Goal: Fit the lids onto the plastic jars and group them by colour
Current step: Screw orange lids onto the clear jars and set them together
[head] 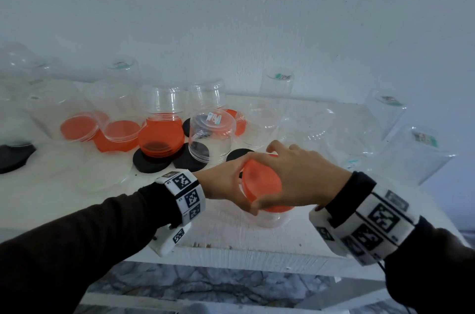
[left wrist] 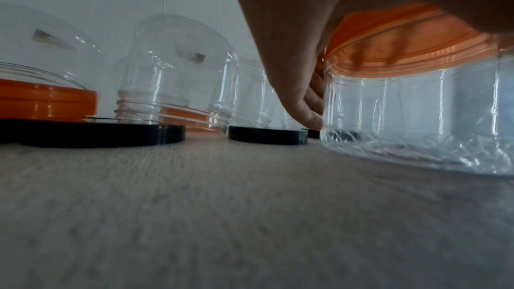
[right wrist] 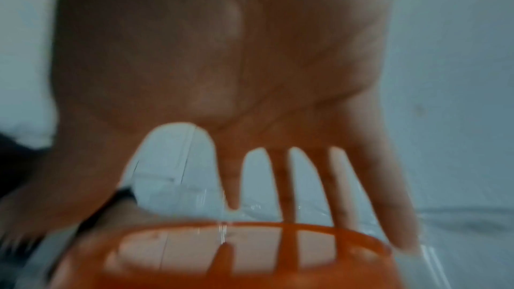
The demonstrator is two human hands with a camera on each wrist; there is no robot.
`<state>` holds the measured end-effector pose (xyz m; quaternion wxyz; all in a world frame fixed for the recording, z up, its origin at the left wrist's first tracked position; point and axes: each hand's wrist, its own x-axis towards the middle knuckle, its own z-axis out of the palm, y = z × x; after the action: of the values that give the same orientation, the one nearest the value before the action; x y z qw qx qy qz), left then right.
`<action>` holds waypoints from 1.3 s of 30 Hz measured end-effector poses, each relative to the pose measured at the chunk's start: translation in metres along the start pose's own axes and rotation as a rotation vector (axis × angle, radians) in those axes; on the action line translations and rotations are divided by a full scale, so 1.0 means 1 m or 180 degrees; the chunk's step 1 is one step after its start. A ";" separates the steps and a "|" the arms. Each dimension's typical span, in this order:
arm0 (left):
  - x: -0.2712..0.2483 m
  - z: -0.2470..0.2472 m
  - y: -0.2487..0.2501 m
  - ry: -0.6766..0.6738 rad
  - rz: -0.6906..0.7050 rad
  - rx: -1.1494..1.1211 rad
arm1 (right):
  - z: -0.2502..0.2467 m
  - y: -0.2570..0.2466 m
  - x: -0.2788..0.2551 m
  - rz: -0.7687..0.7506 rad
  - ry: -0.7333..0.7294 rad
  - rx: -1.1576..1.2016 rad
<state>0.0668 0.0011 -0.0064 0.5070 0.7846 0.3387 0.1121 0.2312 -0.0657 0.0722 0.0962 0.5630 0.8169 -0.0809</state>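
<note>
A clear plastic jar (head: pixel 268 218) stands upright near the front edge of the white table (head: pixel 218 231), with an orange lid (head: pixel 259 182) on its mouth. My left hand (head: pixel 226 182) grips the jar's left side; in the left wrist view its fingers (left wrist: pixel 303 104) curl round the jar (left wrist: pixel 417 118) below the orange lid (left wrist: pixel 403 52). My right hand (head: pixel 290 177) spans the lid from above, thumb at the near rim and fingers over the far rim. The blurred right wrist view shows spread fingers (right wrist: pixel 347 195) over the orange lid (right wrist: pixel 222 249).
Several upturned clear jars (head: pixel 210 136) stand across the back, some over loose orange lids (head: pixel 77 128) and black lids (head: pixel 151 162). More black lids (left wrist: pixel 97 133) lie just left of my left hand. A white wall (head: pixel 231 17) closes the back.
</note>
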 end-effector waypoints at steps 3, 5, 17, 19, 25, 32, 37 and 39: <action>-0.001 0.001 0.000 -0.0126 -0.0004 -0.0048 | -0.008 0.009 -0.001 -0.0446 -0.0586 0.0287; -0.002 0.002 0.000 -0.0133 -0.0025 -0.0061 | -0.005 0.009 -0.001 -0.0372 -0.0472 0.0161; -0.001 0.001 0.000 -0.0158 -0.0097 -0.0020 | -0.001 0.010 -0.001 -0.0316 -0.0330 0.0254; 0.000 0.001 -0.002 -0.0125 -0.0101 -0.0026 | 0.000 0.004 -0.002 -0.0172 -0.0111 0.0021; 0.000 0.001 -0.002 -0.0148 -0.0086 -0.0084 | -0.006 0.006 -0.002 -0.0217 -0.0234 0.0117; -0.001 0.003 0.001 -0.0082 -0.0019 -0.0060 | 0.005 0.004 -0.007 -0.0025 0.0205 0.0113; -0.003 0.003 0.006 -0.0023 0.0016 0.0006 | 0.007 0.001 -0.009 0.0056 0.0361 0.0148; -0.006 0.003 0.009 -0.0058 0.0029 0.0064 | 0.008 0.000 -0.009 0.0072 0.0370 0.0157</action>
<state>0.0677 -0.0067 0.0008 0.5016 0.7922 0.3316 0.1038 0.2352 -0.0757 0.0664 0.0355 0.5781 0.8124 -0.0670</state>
